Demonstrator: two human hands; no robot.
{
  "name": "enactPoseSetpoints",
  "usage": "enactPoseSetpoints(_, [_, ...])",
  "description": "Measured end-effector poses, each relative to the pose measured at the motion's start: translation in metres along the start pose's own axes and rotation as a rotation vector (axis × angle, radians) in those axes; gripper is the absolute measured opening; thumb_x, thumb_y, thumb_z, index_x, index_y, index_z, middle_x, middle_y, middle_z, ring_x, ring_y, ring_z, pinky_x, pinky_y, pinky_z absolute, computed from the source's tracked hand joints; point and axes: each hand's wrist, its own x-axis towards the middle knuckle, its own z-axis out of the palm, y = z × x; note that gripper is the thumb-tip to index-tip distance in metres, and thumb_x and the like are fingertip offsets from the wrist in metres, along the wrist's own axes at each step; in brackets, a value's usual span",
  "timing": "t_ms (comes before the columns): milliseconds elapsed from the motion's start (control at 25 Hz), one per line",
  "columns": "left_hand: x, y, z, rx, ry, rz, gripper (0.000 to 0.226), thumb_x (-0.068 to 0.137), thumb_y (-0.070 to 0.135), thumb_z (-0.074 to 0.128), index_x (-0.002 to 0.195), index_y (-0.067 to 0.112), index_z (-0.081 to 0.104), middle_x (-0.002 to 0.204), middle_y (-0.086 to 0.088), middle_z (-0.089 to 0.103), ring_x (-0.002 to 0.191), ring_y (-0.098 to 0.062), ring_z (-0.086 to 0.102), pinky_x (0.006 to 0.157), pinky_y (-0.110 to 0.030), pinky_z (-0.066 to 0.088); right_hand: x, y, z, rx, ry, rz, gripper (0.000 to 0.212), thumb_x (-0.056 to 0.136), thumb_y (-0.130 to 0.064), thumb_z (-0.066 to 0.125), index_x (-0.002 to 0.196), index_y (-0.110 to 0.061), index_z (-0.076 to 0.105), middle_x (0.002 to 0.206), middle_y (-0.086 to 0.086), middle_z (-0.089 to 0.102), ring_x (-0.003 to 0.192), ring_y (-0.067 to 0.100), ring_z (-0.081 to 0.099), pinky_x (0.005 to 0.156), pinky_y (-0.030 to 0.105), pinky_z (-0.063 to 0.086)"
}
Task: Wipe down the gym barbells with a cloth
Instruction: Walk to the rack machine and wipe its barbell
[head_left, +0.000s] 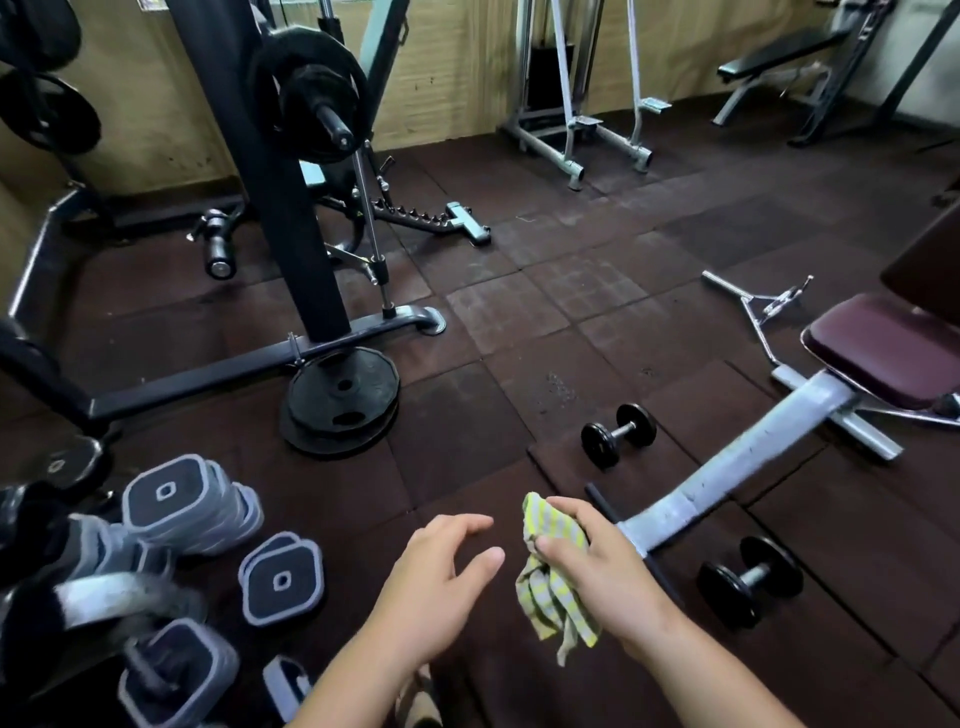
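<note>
- While your right hand holds the yellow-and-grey checked cloth bunched between thumb and fingers, no weight is under it; the cloth hangs free above the floor mats.
- Your left hand is half open, fingers curled, holding nothing.
- Nearest to the cloth hand are two black round dumbbells: one ahead and slightly right, its handle running left-low to right-high; the other directly right, beyond the bench's grey floor rail.
- Square-ended dumbbells lie well left, nearer your empty hand.
- Judgement: the right hand has the shorter reach to either round dumbbell.
</note>
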Motion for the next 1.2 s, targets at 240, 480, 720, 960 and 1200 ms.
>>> enactPoseSetpoints(240, [0.142, -0.029, -0.095, 0.059, -0.052, 0.031, 0.045, 0.087, 0.059, 0.051, 0.128, 0.041, 0.054, 0.118, 0.026, 0.053, 0.097, 0.0, 0.051, 0.086, -0.022, 0.043, 0.134, -0.088, 0.034, -0.022, 0.036, -0.019, 0.042, 0.088, -0.032, 0.072, 0.127, -0.04, 0.059, 0.116, -0.017, 0.071, 0.103, -0.007, 0.066, 0.094, 0.026, 0.051])
enactPoseSetpoints(480, [0.286, -0.034, -0.135, -0.046, -0.038, -0.001, 0.049, 0.08, 0.064, 0.05, 0.125, 0.045, 0.056, 0.119, 0.031, 0.054, 0.112, 0.007, 0.05, 0.097, -0.031, 0.045, 0.268, -0.134, 0.016, -0.002, 0.048, -0.022, 0.043, 0.087, -0.035, 0.072, 0.127, -0.041, 0.059, 0.12, -0.016, 0.07, 0.105, -0.007, 0.066, 0.1, 0.031, 0.051])
enactPoseSetpoints(720, [0.436, -0.03, -0.14, -0.079, 0.027, -0.098, 0.035, 0.088, 0.051, 0.057, 0.123, 0.047, 0.056, 0.117, 0.036, 0.052, 0.116, 0.009, 0.047, 0.103, -0.031, 0.043, 0.431, -0.161, -0.028, -0.008, 0.029, 0.01, 0.048, 0.071, -0.048, 0.072, 0.118, -0.046, 0.062, 0.11, -0.012, 0.073, 0.103, 0.008, 0.069, 0.092, 0.034, 0.055])
enactPoseSetpoints(960, [0.586, 0.009, -0.148, -0.095, 0.092, -0.102, 0.036, 0.087, 0.052, 0.058, 0.123, 0.043, 0.057, 0.117, 0.03, 0.055, 0.115, 0.007, 0.049, 0.1, -0.032, 0.045, 0.574, -0.227, -0.096, -0.08, -0.035, -0.052, 0.041, 0.084, -0.038, 0.074, 0.121, -0.044, 0.061, 0.108, -0.016, 0.072, 0.096, -0.004, 0.067, 0.084, 0.024, 0.051])
enactPoseSetpoints(1200, [0.741, 0.012, -0.159, -0.093, 0.068, -0.062, 0.047, 0.08, 0.062, 0.051, 0.123, 0.044, 0.056, 0.121, 0.031, 0.055, 0.119, 0.007, 0.048, 0.102, -0.034, 0.045, 0.706, -0.267, -0.133, -0.102, 0.032, -0.068, 0.048, 0.074, -0.048, 0.068, 0.121, -0.044, 0.062, 0.112, -0.017, 0.073, 0.103, 0.002, 0.068, 0.093, 0.033, 0.054])
